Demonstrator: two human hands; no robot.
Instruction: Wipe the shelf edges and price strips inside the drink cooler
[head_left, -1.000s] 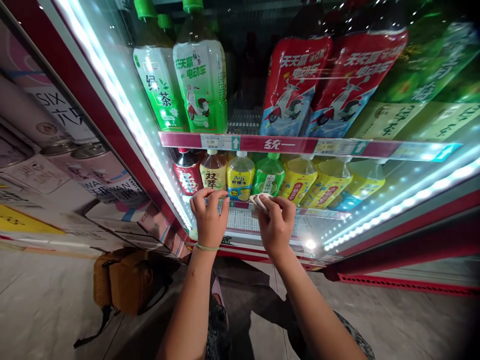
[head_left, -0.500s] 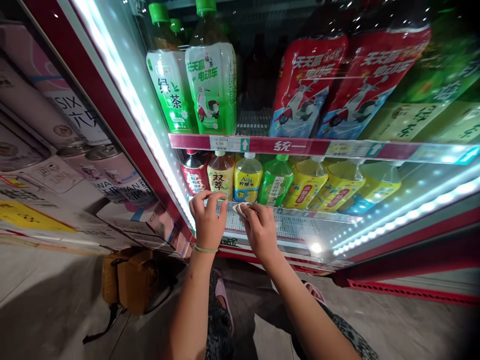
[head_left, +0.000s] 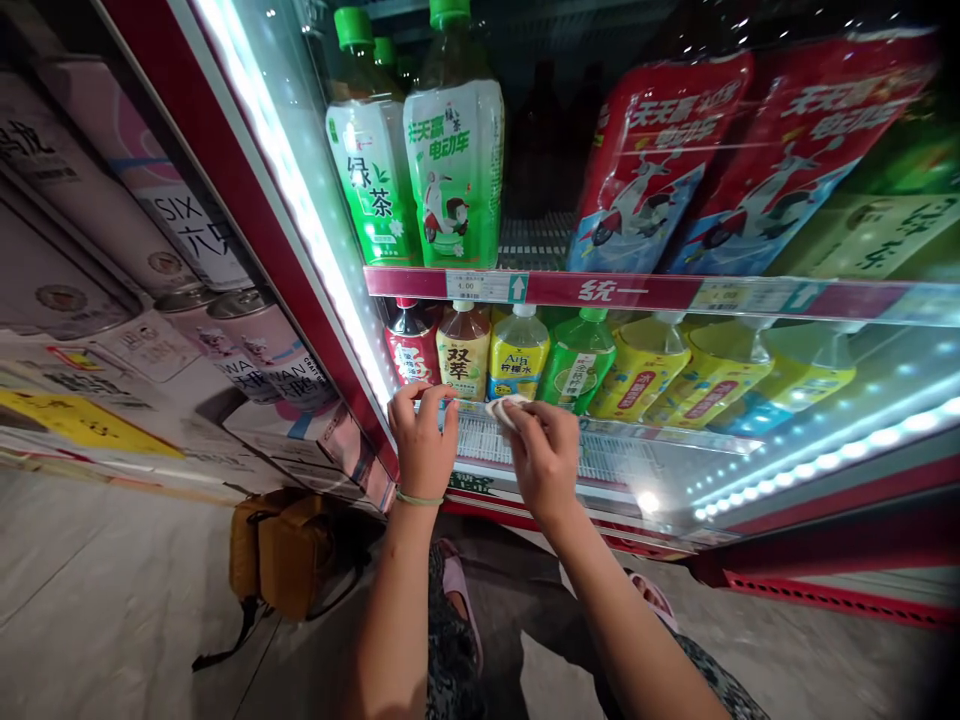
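Note:
My left hand (head_left: 424,440), with a thin band at the wrist, is raised at the front edge of the lower shelf, below the red-labelled bottle (head_left: 411,345) and the cream-labelled bottle (head_left: 463,355). Its fingers are bent and apart, and nothing shows in them. To its right, my right hand (head_left: 546,460) pinches a small white cloth (head_left: 504,408) between thumb and fingers. The cloth is just below the yellow-and-blue bottle (head_left: 517,358) and the green bottle (head_left: 581,365). The two hands do not touch.
Larger bottles (head_left: 454,180) stand on the upper shelf, behind its price rail (head_left: 547,289). Bright light strips line the cooler's sides. Stacked pink cans and boxes (head_left: 270,345) are at the left. A brown backpack (head_left: 289,555) rests on the floor below them.
The shelves and bottles appear shifted to the right in the view. My right hand and the white cloth have moved right, a little farther from my left hand.

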